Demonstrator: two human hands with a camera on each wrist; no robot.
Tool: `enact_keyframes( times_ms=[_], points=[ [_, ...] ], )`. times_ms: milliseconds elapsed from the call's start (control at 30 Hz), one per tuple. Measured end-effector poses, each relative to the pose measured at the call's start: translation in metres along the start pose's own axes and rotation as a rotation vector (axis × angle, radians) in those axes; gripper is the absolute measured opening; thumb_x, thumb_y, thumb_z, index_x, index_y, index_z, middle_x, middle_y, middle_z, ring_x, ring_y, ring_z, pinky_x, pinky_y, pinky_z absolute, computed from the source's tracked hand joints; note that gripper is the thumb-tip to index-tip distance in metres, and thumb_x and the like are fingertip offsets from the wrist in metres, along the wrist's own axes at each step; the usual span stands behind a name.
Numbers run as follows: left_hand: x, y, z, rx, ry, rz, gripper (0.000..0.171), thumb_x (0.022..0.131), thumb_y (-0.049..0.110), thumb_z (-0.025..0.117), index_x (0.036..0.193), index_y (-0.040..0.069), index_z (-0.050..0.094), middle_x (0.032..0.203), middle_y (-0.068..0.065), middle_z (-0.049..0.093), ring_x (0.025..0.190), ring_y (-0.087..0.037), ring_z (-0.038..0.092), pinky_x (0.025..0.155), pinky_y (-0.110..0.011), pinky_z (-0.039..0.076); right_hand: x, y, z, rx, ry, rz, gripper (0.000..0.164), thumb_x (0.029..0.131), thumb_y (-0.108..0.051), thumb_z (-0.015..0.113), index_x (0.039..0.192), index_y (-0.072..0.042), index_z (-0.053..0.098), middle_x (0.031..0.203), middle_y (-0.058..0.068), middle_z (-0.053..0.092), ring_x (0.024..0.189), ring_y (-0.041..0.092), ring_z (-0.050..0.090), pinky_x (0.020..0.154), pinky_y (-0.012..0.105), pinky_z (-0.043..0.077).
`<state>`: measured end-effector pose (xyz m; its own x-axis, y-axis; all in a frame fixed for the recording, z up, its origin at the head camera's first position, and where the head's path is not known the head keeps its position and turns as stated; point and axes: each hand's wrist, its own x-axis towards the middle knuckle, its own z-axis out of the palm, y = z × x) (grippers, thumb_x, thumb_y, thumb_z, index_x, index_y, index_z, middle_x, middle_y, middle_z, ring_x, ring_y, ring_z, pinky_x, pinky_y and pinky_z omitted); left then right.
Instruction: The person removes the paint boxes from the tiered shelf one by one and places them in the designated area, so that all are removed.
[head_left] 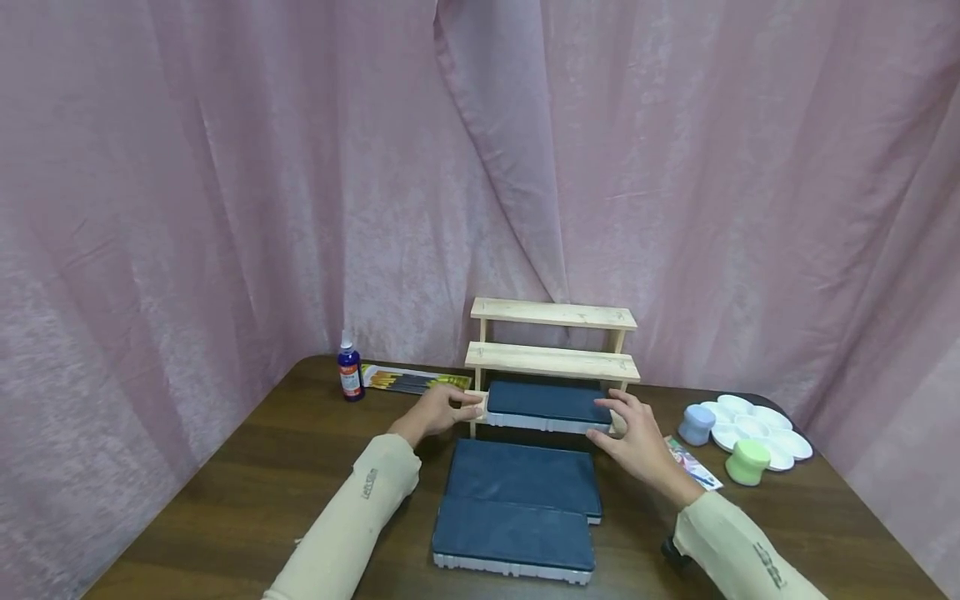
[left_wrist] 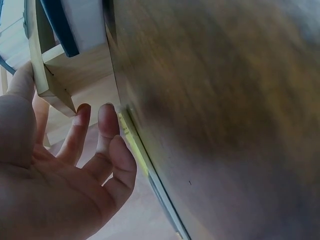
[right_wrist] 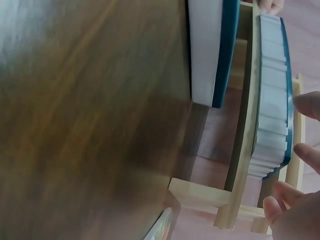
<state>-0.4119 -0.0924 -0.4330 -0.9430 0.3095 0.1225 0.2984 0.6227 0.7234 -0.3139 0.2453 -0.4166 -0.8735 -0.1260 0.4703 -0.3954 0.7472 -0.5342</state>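
Observation:
A white case with a dark blue lid (head_left: 551,402) lies along the lowest step of a three-step wooden rack (head_left: 552,360). My left hand (head_left: 444,408) holds the left end of that step, the thumb over the board (left_wrist: 50,95) and a fingertip at its underside. At the case's other end is my right hand (head_left: 633,433), fingers spread, with fingertips (right_wrist: 306,150) at the lid's edge and the thumb near the front corner. Two more blue-lidded cases lie on the table before the rack, a rear one (head_left: 525,475) and a front one (head_left: 513,533).
A blue bottle (head_left: 350,371) and a brush pack (head_left: 408,380) lie back left. To the right are a white flower-shaped palette (head_left: 776,433), a blue sponge (head_left: 696,425), a green sponge (head_left: 747,462) and a colourful packet (head_left: 693,463). Pink curtain (head_left: 375,208) hangs behind.

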Motion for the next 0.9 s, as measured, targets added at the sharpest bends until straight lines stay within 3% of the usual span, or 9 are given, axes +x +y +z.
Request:
enact_keyframes(
  times_ms=[433,633,900],
  points=[
    [-0.001,0.0,0.002,-0.027,-0.006,-0.008,0.027,0.088,0.03,0.077,0.112,0.018,0.078,0.129,-0.012,0.064,0.123,-0.033,0.056,0.101,-0.049,0.046,0.015,0.008,0.003,-0.002,-0.087,0.005,0.055,0.085,-0.03,0.08,0.129,-0.002,0.063,0.144,0.029,0.044,0.131,0.052,0.037,0.103,0.069,0.032],
    [0.001,-0.001,0.003,-0.008,-0.003,0.015,0.026,0.088,0.029,0.077,0.112,0.018,0.078,0.13,-0.013,0.064,0.125,-0.033,0.055,0.103,-0.048,0.046,0.016,0.012,0.006,0.01,-0.055,0.012,0.049,0.079,-0.027,0.085,0.118,-0.003,0.069,0.135,0.026,0.051,0.125,0.048,0.046,0.102,0.064,0.037],
    [0.001,-0.002,0.001,0.006,0.004,0.018,0.026,0.088,0.029,0.077,0.111,0.018,0.078,0.127,-0.012,0.066,0.122,-0.032,0.057,0.101,-0.047,0.047,0.017,0.014,0.011,0.05,-0.035,-0.011,0.052,0.076,-0.028,0.088,0.117,-0.003,0.068,0.136,0.026,0.052,0.122,0.047,0.052,0.1,0.061,0.042]
  ],
)
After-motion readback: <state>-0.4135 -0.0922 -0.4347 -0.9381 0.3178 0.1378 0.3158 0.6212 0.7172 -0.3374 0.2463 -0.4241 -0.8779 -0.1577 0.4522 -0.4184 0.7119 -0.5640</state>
